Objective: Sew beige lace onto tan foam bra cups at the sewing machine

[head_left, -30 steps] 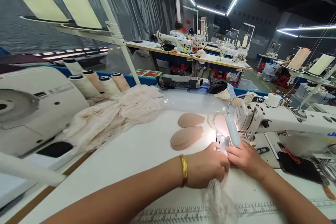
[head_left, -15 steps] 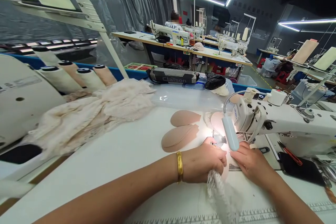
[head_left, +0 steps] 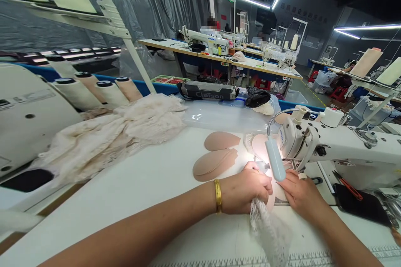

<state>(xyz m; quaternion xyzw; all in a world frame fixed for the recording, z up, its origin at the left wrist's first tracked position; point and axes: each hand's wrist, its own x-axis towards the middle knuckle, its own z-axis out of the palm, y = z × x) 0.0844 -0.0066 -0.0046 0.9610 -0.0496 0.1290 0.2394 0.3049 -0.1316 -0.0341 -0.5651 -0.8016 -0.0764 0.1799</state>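
My left hand [head_left: 250, 190], with a gold bangle at its wrist, is closed on white lace [head_left: 266, 229] that hangs toward the table's front edge. Under the lamp [head_left: 275, 160], my right hand [head_left: 300, 194] lies flat with its fingers stretched out, on a pale pink piece [head_left: 280, 192] beside the needle area of the white sewing machine [head_left: 332, 142]. The lamp hides part of the fingertips and the needle. Left of the machine rest two beige pads, one behind [head_left: 222, 141] and one in front [head_left: 214, 164].
Cream lace fabric [head_left: 125, 129] is heaped at the left, near several thread cones [head_left: 108, 93]. A black phone [head_left: 361, 204] with red-handled snips [head_left: 349, 185] lies at the right. A ruler strip [head_left: 307, 258] runs along the front edge. Other machines stand behind.
The camera view has shifted slightly. My left hand still grips the lace, whose hanging end has swung a little right. My right hand has stayed nearly in place on the fabric.
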